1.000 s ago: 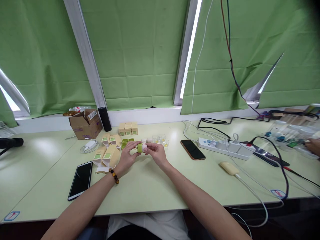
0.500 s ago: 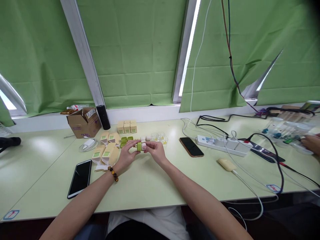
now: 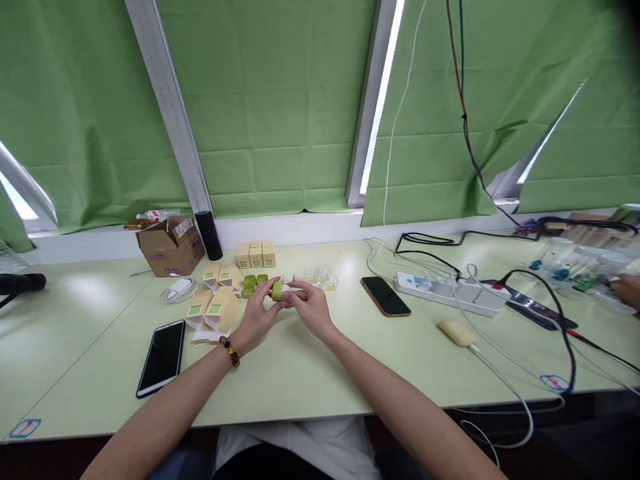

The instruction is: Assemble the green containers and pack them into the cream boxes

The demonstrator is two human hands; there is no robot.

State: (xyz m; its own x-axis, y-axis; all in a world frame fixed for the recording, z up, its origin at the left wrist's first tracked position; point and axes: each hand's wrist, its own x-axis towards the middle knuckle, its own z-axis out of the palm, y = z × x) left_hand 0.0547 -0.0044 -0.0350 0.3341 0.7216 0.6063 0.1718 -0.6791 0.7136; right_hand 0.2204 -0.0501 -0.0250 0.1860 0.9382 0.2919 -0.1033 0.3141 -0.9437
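Observation:
Over the middle of the table, my left hand (image 3: 257, 315) is closed on a small green container (image 3: 277, 291), held between thumb and fingers. My right hand (image 3: 312, 311) pinches a small whitish piece (image 3: 285, 289) against the container's right side; its fingers partly hide the piece, so its kind is unclear. Just behind my left hand sit several empty-looking green trays (image 3: 249, 291). Beyond my right fingers stand clear plastic cups (image 3: 323, 278) with small yellow bits in them. Opened beige cartons (image 3: 215, 309) lie left of my left hand.
Closed small cartons (image 3: 256, 255) stand near the wall. A cardboard box (image 3: 171, 247), a black cylinder (image 3: 209, 235) and a phone (image 3: 161, 358) are at left. Another phone (image 3: 385, 296), a power strip (image 3: 450, 293) and loose cables lie right. A co-worker's hand (image 3: 627, 291) shows at the far right.
The green container has turned between my fingers, so more of its green side shows and less of the whitish piece. Both hands stay in nearly the same place.

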